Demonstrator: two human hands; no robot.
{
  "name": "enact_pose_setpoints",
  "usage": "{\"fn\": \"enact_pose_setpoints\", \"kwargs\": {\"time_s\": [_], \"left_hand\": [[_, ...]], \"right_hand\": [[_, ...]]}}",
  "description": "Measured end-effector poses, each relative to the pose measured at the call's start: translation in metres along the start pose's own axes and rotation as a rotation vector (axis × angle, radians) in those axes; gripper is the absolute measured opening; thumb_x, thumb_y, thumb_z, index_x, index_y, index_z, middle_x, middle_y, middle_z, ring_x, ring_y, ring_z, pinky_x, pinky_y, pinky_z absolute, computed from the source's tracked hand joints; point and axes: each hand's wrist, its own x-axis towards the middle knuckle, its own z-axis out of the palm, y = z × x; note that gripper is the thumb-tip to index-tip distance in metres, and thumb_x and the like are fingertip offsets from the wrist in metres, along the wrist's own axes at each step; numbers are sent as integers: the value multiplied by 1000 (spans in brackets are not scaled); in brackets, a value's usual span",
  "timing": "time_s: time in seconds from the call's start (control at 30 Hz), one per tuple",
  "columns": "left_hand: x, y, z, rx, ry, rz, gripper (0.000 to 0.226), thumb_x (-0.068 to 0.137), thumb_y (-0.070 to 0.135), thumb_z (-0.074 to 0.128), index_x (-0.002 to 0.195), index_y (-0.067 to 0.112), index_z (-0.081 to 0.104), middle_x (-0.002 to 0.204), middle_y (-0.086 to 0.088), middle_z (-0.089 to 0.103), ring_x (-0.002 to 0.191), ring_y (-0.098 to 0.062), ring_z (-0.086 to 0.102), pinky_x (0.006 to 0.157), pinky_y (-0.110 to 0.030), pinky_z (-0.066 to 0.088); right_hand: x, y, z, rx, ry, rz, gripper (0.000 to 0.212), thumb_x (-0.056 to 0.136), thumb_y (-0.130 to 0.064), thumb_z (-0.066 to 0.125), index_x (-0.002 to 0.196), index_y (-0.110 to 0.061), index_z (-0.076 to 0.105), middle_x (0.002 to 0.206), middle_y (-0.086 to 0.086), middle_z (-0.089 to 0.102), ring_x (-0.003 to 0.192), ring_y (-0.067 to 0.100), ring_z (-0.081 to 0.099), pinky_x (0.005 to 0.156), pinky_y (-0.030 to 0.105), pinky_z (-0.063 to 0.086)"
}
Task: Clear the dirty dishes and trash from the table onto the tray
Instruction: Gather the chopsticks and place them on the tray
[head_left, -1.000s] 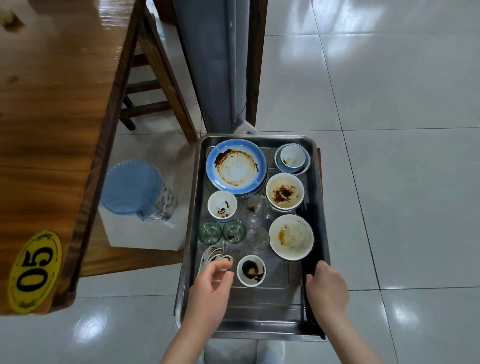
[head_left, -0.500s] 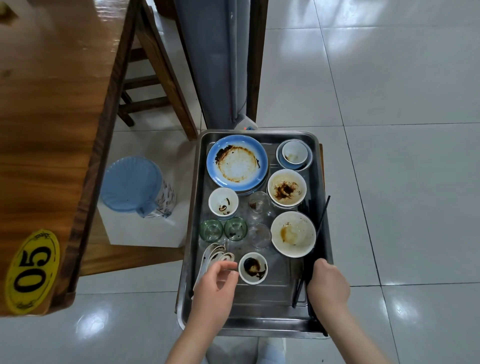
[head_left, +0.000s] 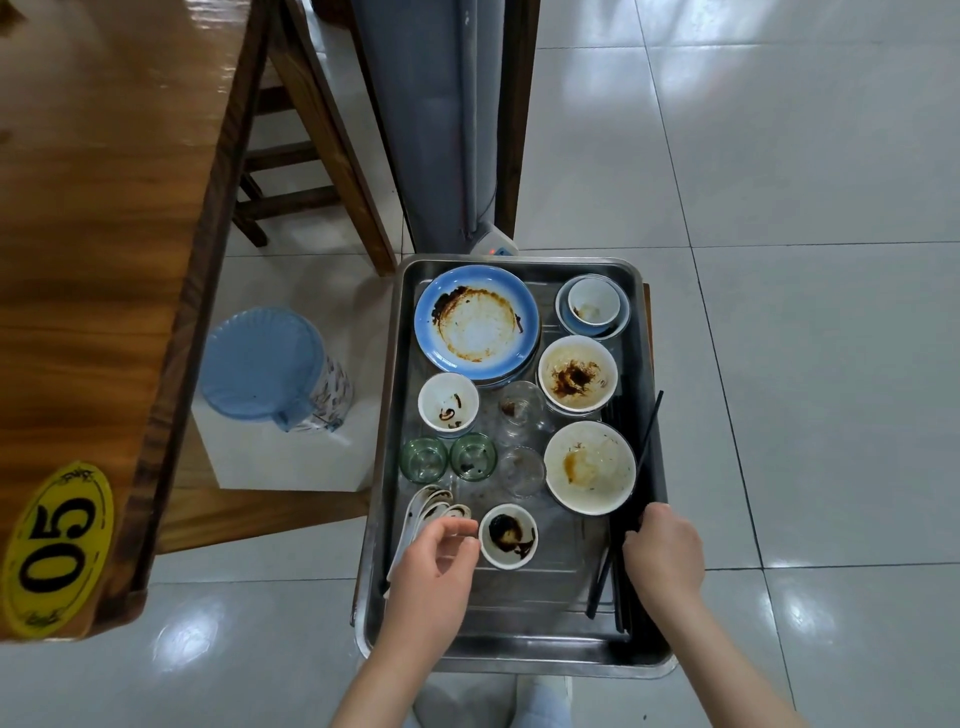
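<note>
Our right hand gripped black chopsticks at the tray's four o'clock side, one stick tilted up over the rim. Our left hand hovered at seven o'clock, fingers loosely curled, holding nothing, over the spoons, just beside a stained cup. A blue plate sat at eleven o'clock.

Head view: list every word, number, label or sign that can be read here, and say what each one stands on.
"05": black digits on a yellow oval sticker at the near corner of the wooden table, read turned sideways.
Small black ornaments at the sticker's two ends: too small to read as text.
Pattern on the side of the blue-lidded bin: decoration, no legible words.
Tray and dishes: no text visible.
</note>
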Motion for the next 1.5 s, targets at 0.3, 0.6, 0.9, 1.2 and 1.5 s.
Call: {"fn": "enact_pose_setpoints", "kwargs": {"time_s": [0.3,0.6,0.9,1.2,1.5], "left_hand": [[1,1,1,1,-10,-10,13,93,23,55,92,35,60,98,14,66,95,-4,61,75,-19,46],[4,4,1,-7,3,1,12,93,24,56,91,36,60,96,14,66,94,-5,60,76,-22,47],[5,12,1,-9,18,45,12,92,23,56,91,34,62,93,13,67,91,-4,61,81,-26,50],[4,10,-4,-27,5,43,12,92,23,56,93,33,61,97,11,66,94,-6,60,80,-24,49],[-25,74,-38,169,32,230,23,84,34,66,102,40,54,99,24,61,95,3,56,73,-12,42]], "right_hand": [[3,-8,6,110,-77,5,24,79,-6,57,64,-10,39,65,5,46,63,24,46,48,29,29],[-2,-9,-1,-5,-29,38,16,96,-15,37,88,-4,46,88,16,61,76,33,54,57,31,35],[-4,-3,-5,-70,-33,-15,22,92,-18,55,77,-9,42,83,10,59,70,27,48,55,29,34],[-19,-12,-9,105,79,-45,10,88,-11,54,92,-3,59,87,14,64,79,33,57,58,31,33],[-56,-60,-100,266,9,-425,55,80,-33,69,129,-18,50,124,0,55,110,18,52,89,28,43]]}}
